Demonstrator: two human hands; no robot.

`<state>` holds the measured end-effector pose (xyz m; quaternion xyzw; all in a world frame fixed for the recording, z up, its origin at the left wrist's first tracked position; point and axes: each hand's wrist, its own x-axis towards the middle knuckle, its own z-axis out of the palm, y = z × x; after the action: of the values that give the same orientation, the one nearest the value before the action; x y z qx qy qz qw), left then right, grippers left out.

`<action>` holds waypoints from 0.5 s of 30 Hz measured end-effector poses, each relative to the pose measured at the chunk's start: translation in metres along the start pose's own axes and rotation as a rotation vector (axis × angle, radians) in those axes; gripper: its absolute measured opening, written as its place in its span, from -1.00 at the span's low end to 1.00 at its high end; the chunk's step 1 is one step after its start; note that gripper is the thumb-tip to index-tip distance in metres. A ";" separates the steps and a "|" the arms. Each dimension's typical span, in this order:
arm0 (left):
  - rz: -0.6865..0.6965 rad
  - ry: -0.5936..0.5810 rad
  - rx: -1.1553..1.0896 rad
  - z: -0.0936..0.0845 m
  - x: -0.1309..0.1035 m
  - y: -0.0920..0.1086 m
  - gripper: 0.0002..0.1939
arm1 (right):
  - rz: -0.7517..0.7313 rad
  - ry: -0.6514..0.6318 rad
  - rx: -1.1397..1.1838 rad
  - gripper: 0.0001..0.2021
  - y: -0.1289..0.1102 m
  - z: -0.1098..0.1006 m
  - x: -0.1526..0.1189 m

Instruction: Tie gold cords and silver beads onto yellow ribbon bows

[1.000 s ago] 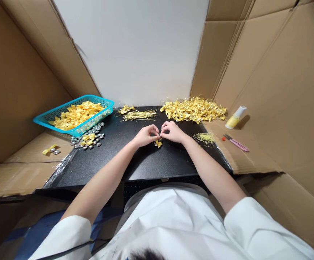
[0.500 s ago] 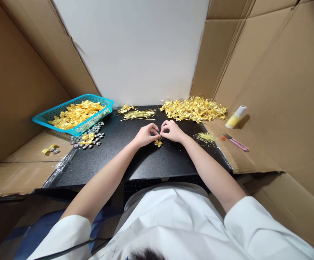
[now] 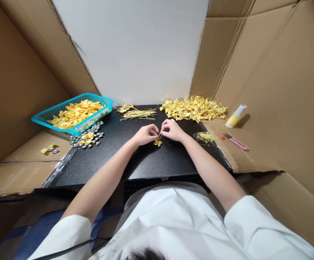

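Over the middle of the black tabletop (image 3: 99, 166), my left hand (image 3: 146, 134) and my right hand (image 3: 171, 130) almost meet, thumbs and fingertips pinched. Between them is a thin yellow cord (image 3: 160, 136), bent in a curve, with both hands on it. From the cord a small yellow ribbon bow (image 3: 158, 143) hangs just below my fingertips, close to the tabletop. Whether the bow touches the table I cannot tell. My fingers hide the cord's ends.
At left, a blue basket (image 3: 39, 118) holds yellow bows, with several silver beads (image 3: 98, 135) beside it. Behind my hands lie cut cords (image 3: 139, 114) and a heap of corded bows (image 3: 194, 109). Rightward are thread scraps (image 3: 206, 137), pink snips (image 3: 238, 142) and a thread spool (image 3: 235, 116).
My fingertips have parted slightly, and more of the curved cord shows between them. The bow stays in about the same place beneath.
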<state>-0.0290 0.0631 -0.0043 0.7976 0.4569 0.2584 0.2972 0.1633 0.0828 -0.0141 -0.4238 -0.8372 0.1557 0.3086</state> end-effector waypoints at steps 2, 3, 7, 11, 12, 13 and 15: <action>-0.007 -0.012 -0.028 0.000 0.000 -0.001 -0.76 | 0.000 0.000 0.004 -0.89 0.000 0.000 0.000; -0.010 -0.014 -0.048 0.001 0.001 -0.001 -0.77 | -0.001 0.001 0.007 -0.89 0.000 0.000 0.000; -0.010 -0.004 -0.063 0.002 0.001 -0.002 -0.76 | 0.001 0.008 0.017 -0.89 0.000 0.001 0.000; 0.017 -0.005 -0.010 0.002 0.001 -0.002 -0.71 | 0.003 0.006 0.017 -0.91 -0.001 0.001 0.000; 0.019 -0.008 -0.007 0.001 0.001 -0.002 -0.71 | 0.003 0.007 0.017 -0.91 -0.001 0.001 0.000; 0.019 -0.013 -0.005 0.001 0.001 -0.001 -0.71 | 0.004 0.008 0.016 -0.90 -0.002 0.001 0.000; 0.020 -0.018 0.000 0.000 0.000 0.000 -0.72 | 0.005 0.007 0.013 -0.90 -0.001 0.001 0.000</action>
<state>-0.0288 0.0635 -0.0048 0.8045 0.4460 0.2542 0.2988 0.1619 0.0818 -0.0140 -0.4243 -0.8341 0.1604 0.3139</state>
